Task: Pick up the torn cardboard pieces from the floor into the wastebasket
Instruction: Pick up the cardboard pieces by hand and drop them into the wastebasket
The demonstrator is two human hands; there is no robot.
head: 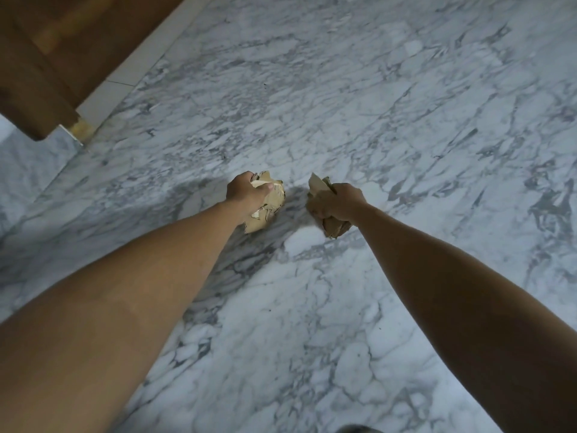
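Both arms stretched out over the marble floor (406,104). Left hand (246,192) clenched round a wad of torn cardboard (268,210), thumb pressed across the top. Right hand (338,203) clenched likewise round a second wad (318,185), scraps poking out above and below the fist. No loose pieces visible anywhere on the stretch of floor in view, so gathering probably finished or close to it. No wastebasket in sight; only a wooden door (46,51) at the upper left. Carrying and dropping both handfuls in, by this showing, not yet done.
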